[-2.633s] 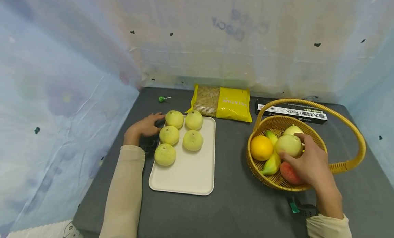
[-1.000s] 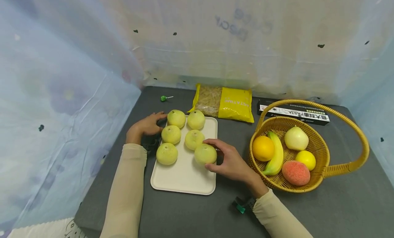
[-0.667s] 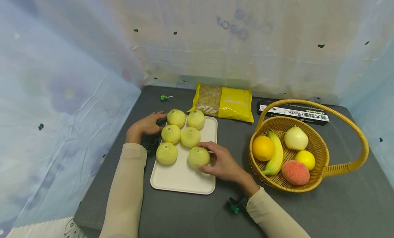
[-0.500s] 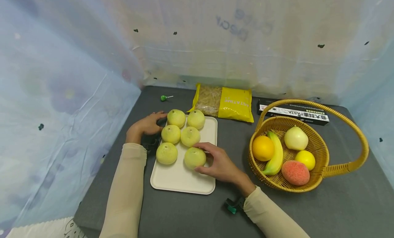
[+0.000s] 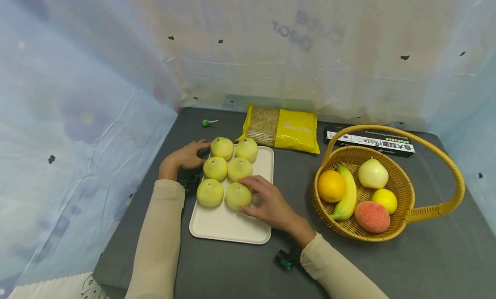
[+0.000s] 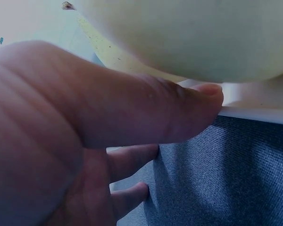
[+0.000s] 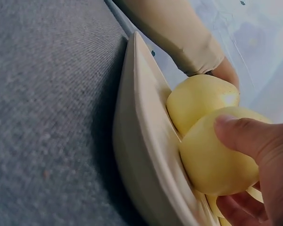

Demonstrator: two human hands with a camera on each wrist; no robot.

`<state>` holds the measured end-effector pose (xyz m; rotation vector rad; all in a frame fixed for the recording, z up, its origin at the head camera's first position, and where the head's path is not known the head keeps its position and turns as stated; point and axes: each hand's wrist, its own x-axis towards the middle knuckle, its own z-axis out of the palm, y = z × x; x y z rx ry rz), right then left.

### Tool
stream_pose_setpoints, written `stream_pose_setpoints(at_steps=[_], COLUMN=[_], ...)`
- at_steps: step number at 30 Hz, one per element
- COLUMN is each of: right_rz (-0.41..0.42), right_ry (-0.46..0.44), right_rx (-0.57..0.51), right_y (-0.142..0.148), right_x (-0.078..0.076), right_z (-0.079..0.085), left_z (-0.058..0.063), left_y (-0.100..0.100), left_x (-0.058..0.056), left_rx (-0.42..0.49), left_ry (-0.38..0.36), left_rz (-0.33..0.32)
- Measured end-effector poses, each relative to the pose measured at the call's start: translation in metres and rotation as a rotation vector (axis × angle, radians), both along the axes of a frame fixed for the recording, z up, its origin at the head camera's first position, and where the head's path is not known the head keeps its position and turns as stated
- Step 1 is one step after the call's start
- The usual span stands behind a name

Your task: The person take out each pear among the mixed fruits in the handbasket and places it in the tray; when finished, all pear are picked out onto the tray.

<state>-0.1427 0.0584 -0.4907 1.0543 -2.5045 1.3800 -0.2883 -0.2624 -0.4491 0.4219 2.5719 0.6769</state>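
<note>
My right hand (image 5: 267, 202) holds a pale yellow-green pear (image 5: 237, 197) between thumb and fingers, low over the white tray (image 5: 228, 228) or on it; I cannot tell whether it bears on the tray. In the right wrist view the held pear (image 7: 217, 155) overlaps another pear (image 7: 198, 101). Several more pears stand on the tray in two columns, among them the front-left pear (image 5: 210, 192) and the back-right pear (image 5: 246, 150). My left hand (image 5: 187, 156) rests at the tray's left edge, its extended thumb (image 6: 146, 108) by the rim beneath a pear (image 6: 203, 37).
To the right stands a wicker basket (image 5: 410, 195) with a tall handle, holding an orange (image 5: 331, 186), banana (image 5: 348, 195), peach (image 5: 372, 217), lemon (image 5: 384, 201) and pale pear (image 5: 373, 173). Behind lie a yellow pasta bag (image 5: 296, 131), a black pasta box (image 5: 387, 145) and a green lollipop (image 5: 206, 123).
My right hand has carried a pear from the basket leftward to the tray, beside the front-left pear. The middle-right pear shifted slightly left and back. My left hand has stayed at the tray edge.
</note>
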Motion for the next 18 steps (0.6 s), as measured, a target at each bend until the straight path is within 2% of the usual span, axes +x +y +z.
stream_pose_setpoints(at_steps=[5,8,11,15,18], right_rz=[-0.008,-0.007,0.0,-0.005,-0.04], right_ry=[0.03,0.027,-0.021,-0.102,-0.1], right_rx=[0.005,0.005,0.041,0.116,0.155], right_y=[0.0,0.006,0.02,0.052,0.08], right_x=[0.0,0.002,0.006,0.014,0.019], right_z=[0.003,0.012,0.029,0.06,0.084], left_z=[0.001,0.001,0.001,0.001,0.002], left_y=[0.0,0.0,0.0,0.001,0.0], left_x=[0.0,0.001,0.002,0.002,0.002], left_rx=[0.001,0.001,0.007,0.012,0.008], left_ry=[0.0,0.001,-0.002,-0.013,-0.012], left_rz=[0.0,0.006,0.007,0.003,0.003])
